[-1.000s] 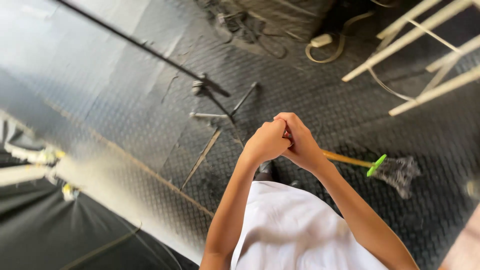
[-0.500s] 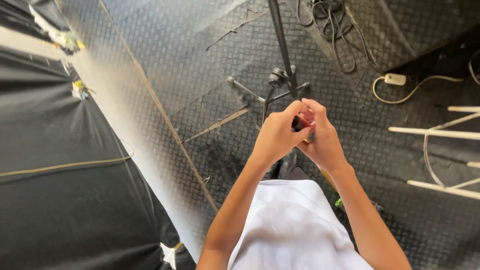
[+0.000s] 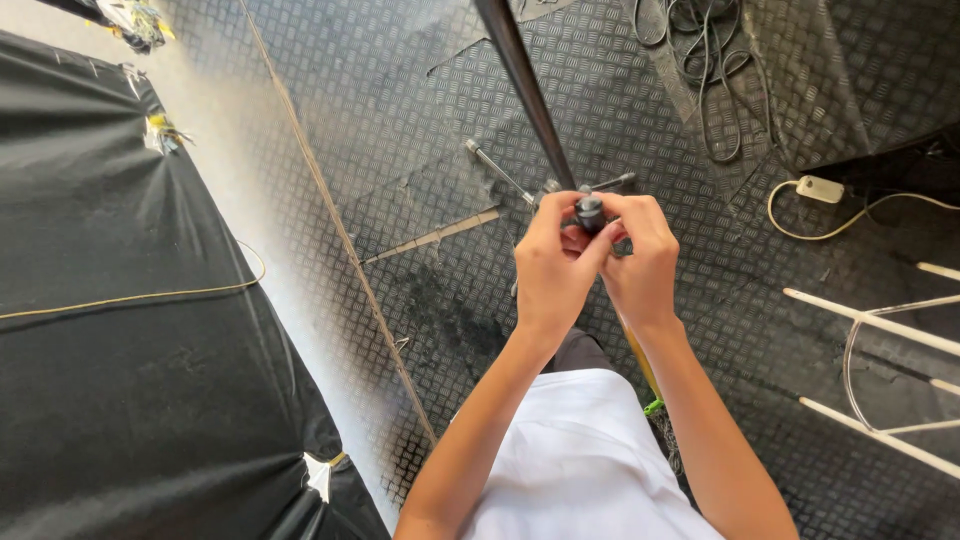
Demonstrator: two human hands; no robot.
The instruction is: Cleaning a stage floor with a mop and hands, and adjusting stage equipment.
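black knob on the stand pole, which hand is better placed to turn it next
Probably the right hand: its fingers wrap beside and behind the black knob near the stand pole. The left hand pinches the knob from the front with its thumb across, more like steadying. Both touch it, so it is close.

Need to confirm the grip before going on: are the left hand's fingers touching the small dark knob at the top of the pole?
Touching. The head view shows the left hand with its fingers pressed against the dark knob, no gap visible.

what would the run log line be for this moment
left hand: grip on black knob | right hand: grip on same knob | black pole: slanting behind hands | floor: ridged metal plate
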